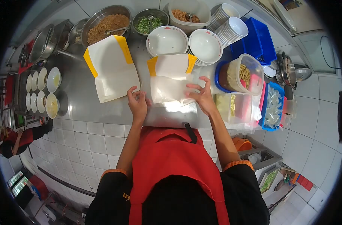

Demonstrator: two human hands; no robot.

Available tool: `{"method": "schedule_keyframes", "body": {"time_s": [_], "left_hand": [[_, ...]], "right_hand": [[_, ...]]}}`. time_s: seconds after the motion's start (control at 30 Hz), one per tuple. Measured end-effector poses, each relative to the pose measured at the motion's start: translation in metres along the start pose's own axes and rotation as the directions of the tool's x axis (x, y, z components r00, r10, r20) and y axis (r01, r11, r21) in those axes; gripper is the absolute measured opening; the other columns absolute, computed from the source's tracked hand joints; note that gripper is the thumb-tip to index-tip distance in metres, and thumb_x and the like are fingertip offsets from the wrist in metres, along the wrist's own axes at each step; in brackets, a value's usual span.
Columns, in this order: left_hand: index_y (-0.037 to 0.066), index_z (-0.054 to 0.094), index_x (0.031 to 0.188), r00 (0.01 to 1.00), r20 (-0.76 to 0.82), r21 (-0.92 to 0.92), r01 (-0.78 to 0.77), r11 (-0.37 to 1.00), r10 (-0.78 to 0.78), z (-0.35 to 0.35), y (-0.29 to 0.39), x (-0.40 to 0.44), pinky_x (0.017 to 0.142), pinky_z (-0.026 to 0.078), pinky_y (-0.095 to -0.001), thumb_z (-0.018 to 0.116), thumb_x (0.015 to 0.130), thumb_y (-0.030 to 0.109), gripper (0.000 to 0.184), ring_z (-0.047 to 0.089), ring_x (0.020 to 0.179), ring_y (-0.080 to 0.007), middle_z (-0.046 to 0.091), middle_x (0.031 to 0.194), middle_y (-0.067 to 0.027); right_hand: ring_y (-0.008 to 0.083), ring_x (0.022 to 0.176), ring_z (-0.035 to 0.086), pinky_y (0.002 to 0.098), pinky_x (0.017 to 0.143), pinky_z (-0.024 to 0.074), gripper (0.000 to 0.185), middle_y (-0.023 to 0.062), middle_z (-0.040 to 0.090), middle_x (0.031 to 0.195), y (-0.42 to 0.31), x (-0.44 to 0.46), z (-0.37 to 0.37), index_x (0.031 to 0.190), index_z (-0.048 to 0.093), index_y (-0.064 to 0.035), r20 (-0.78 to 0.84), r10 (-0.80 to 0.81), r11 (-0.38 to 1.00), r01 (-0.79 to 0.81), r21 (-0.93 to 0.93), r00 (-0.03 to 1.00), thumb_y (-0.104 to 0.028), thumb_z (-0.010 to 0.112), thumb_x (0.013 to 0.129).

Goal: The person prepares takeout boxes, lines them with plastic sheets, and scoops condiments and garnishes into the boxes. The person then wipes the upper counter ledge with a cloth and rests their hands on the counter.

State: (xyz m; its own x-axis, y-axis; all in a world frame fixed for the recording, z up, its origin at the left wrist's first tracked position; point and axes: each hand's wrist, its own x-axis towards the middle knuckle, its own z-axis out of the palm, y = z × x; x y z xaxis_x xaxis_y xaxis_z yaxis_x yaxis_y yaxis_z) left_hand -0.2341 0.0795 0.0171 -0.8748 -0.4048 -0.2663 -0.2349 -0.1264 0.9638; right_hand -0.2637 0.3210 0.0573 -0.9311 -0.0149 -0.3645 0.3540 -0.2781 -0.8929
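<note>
Two takeaway boxes lie opened out on the steel counter, white inside with yellow side flaps. The left takeaway box is tilted a little; the right takeaway box sits straight in front of me. My left hand is between them, fingers bent and apart, close to the left box's lower right corner, with nothing seen in it. At the right box's right edge is my right hand, fingers spread over the pale paper; whether the fingertips press on it I cannot tell.
Along the back stand a bowl of brown crumbly food, a bowl of chopped greens, stacked white bowls and stacked cups. Plastic tubs and a blue basket crowd the right. Small bowls line the left; another person is beyond.
</note>
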Motion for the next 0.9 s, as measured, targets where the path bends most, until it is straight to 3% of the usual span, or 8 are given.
{"method": "schedule_keyframes", "body": {"time_s": [0.07, 0.17, 0.23, 0.33, 0.53, 0.63, 0.77, 0.9], "left_hand": [[0.003, 0.038, 0.119, 1.0, -0.01, -0.014, 0.006, 1.0, -0.006, 0.0, -0.007, 0.0, 0.041, 0.045, -0.0246, 0.051, 0.091, 0.005, 0.03, 0.055, 0.05, -0.0131, 0.055, 0.084, -0.0079], [0.004, 0.038, 0.118, 1.0, -0.025, -0.01, 0.018, 1.0, -0.018, 0.001, -0.014, 0.0, 0.039, 0.043, -0.0243, 0.05, 0.091, 0.005, 0.03, 0.053, 0.047, -0.0125, 0.054, 0.083, -0.0074], [0.004, 0.038, 0.118, 0.999, -0.036, 0.003, 0.026, 1.0, -0.026, 0.005, -0.013, -0.003, 0.039, 0.041, -0.0243, 0.05, 0.091, 0.005, 0.03, 0.052, 0.047, -0.012, 0.054, 0.083, -0.0071], [0.004, 0.039, 0.118, 0.999, -0.035, 0.023, 0.033, 0.999, -0.032, 0.009, -0.012, -0.005, 0.038, 0.038, -0.0239, 0.05, 0.091, 0.005, 0.029, 0.05, 0.047, -0.0105, 0.054, 0.084, -0.0072], [0.005, 0.04, 0.117, 0.995, -0.076, -0.017, -0.063, 0.998, 0.062, 0.013, -0.024, -0.01, 0.039, 0.038, -0.022, 0.052, 0.093, 0.01, 0.027, 0.048, 0.049, -0.0081, 0.055, 0.088, -0.0055], [0.002, 0.041, 0.115, 0.99, -0.1, -0.035, -0.107, 0.994, 0.103, 0.013, -0.028, -0.011, 0.044, 0.04, -0.0216, 0.051, 0.092, 0.007, 0.025, 0.05, 0.051, -0.0084, 0.055, 0.087, -0.0072], [0.001, 0.043, 0.115, 0.978, -0.088, 0.045, -0.187, 0.981, 0.19, 0.017, -0.021, -0.006, 0.052, 0.044, -0.0214, 0.057, 0.088, 0.004, 0.031, 0.053, 0.063, -0.0095, 0.054, 0.095, -0.0084], [0.002, 0.042, 0.12, 0.99, 0.005, 0.171, -0.143, 0.975, 0.144, 0.019, -0.018, 0.001, 0.058, 0.044, -0.0209, 0.065, 0.082, 0.002, 0.045, 0.054, 0.07, -0.0094, 0.051, 0.099, -0.007]], "right_hand": [[0.016, 0.079, 0.062, 0.0266, 0.069, 0.0511, 0.04, 0.0117, 0.063, 0.084, 0.0, -0.003, -0.006, 0.113, 0.038, -0.0089, 0.05, 0.027, 0.991, -0.02, -0.136, 0.998, 0.004, 0.06, 0.082], [0.0134, 0.075, 0.061, 0.0242, 0.068, 0.0498, 0.032, 0.0099, 0.064, 0.079, 0.001, -0.004, -0.011, 0.106, 0.039, -0.008, -0.137, 0.232, 0.93, -0.261, -0.26, 0.963, 0.004, 0.059, 0.084], [0.0113, 0.068, 0.06, 0.0225, 0.062, 0.0488, 0.024, 0.0084, 0.063, 0.071, 0.02, 0.001, -0.017, 0.104, 0.041, -0.0073, -0.19, -0.081, 0.994, 0.065, -0.09, 0.978, 0.001, 0.056, 0.087], [0.0094, 0.063, 0.059, 0.0213, 0.059, 0.0469, 0.016, 0.0074, 0.063, 0.069, 0.007, -0.004, 0.001, 0.103, 0.046, -0.0064, -0.11, -0.16, 0.987, 0.16, -0.015, 0.981, -0.003, 0.054, 0.09], [0.0124, 0.072, 0.061, 0.0238, 0.064, 0.05, 0.01, 0.0051, 0.064, 0.079, 0.009, 0.014, -0.027, 0.101, 0.053, -0.0035, -0.138, -0.175, 0.857, 0.082, -0.508, 0.975, -0.003, 0.052, 0.091], [0.0113, 0.064, 0.06, 0.0227, 0.058, 0.0474, 0.016, 0.0049, 0.061, 0.074, 0.016, 0.028, -0.029, 0.106, 0.049, -0.0026, 0.013, -0.281, 0.914, 0.272, -0.303, 0.96, -0.001, 0.051, 0.09], [0.0112, 0.06, 0.059, 0.0232, 0.055, 0.0469, 0.021, 0.0045, 0.06, 0.072, 0.017, 0.034, -0.029, 0.108, 0.047, -0.0022, -0.056, -0.245, 0.929, 0.218, -0.299, 0.968, 0.001, 0.053, 0.088], [0.0118, 0.06, 0.059, 0.024, 0.052, 0.0481, 0.026, 0.0054, 0.059, 0.073, 0.011, 0.038, -0.023, 0.108, 0.046, -0.003, -0.044, -0.187, 0.838, 0.136, -0.528, 0.981, 0.001, 0.058, 0.085]]}}
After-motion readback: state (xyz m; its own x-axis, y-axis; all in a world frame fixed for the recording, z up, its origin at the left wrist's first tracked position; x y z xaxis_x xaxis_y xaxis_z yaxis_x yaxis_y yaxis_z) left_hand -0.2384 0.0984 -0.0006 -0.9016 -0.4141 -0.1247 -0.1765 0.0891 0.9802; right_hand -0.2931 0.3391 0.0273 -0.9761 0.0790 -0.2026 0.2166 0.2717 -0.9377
